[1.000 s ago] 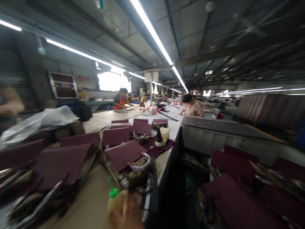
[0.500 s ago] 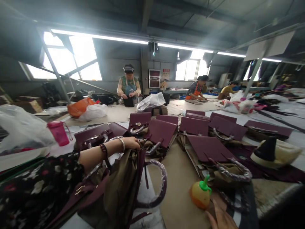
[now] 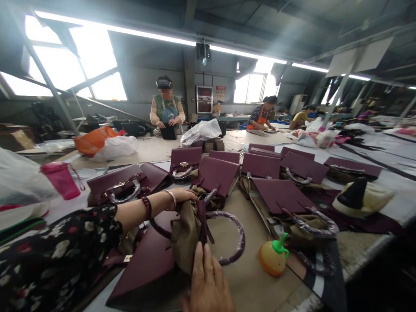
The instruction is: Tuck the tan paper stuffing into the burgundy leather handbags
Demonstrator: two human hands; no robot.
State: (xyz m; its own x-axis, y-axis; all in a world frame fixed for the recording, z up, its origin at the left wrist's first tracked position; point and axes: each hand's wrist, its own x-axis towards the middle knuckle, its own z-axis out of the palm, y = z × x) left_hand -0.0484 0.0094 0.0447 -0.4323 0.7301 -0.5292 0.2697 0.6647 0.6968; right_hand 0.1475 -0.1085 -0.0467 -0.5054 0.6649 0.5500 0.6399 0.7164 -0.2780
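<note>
A maroon handbag (image 3: 147, 260) with an olive lining (image 3: 185, 234) lies tilted on the table in front of me. My left hand (image 3: 186, 196) is closed on the far end of its upper edge; the fingertips are partly hidden. At the near end, my right hand (image 3: 210, 281) lays straight fingers against the same edge, its thumb mostly out of sight. A plastic-wrapped round handle (image 3: 242, 238) sticks out to the right of the bag. Beyond the right hand stands a squeeze bottle (image 3: 273, 258) with a green spout and orange-yellow liquid.
Several more maroon bags (image 3: 279, 195) spread across the table. A pink cup (image 3: 61, 180) stands left, near an orange bag (image 3: 94, 139). At right sits a cream container (image 3: 364, 199) with a black cone. Co-workers (image 3: 167, 108) work at the far side.
My right hand has come from beside the squeeze bottle to the bag's near edge. The bag has swung rightward, showing more of its maroon side. My left hand keeps its hold.
</note>
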